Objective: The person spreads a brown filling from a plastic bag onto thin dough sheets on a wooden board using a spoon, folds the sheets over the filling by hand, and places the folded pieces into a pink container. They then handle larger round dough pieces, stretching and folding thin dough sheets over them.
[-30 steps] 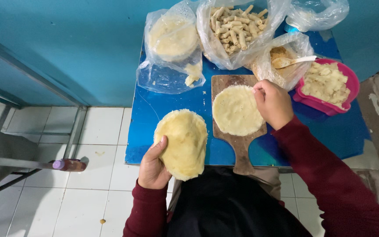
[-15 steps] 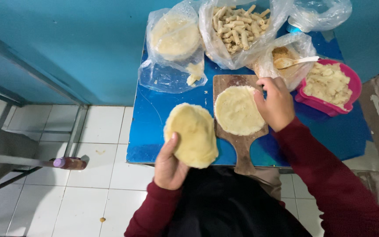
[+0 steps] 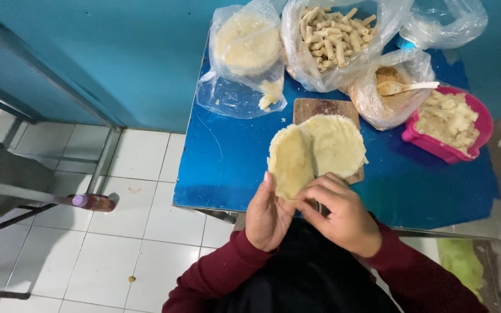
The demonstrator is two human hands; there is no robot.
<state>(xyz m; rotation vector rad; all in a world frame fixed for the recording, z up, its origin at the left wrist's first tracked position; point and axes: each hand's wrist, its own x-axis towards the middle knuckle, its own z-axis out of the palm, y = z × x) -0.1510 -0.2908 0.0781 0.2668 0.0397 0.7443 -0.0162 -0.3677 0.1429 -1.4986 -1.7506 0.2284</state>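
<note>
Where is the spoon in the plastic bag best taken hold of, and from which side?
Take the spoon by its pale handle end, coming from the right. The handle sticks out over the plastic bag rim toward the pink tub, while the bowl lies buried in filling.

A small blue table (image 3: pixel 227 168) was set against a teal wall over white floor tiles. On it were laid a wooden cutting board (image 3: pixel 320 108) bearing a flat round of dough (image 3: pixel 337 145), a pink tub (image 3: pixel 436 148) of pale chunks, and several clear plastic bags (image 3: pixel 239 95) of dough rounds, rolled pieces and filling.
</note>
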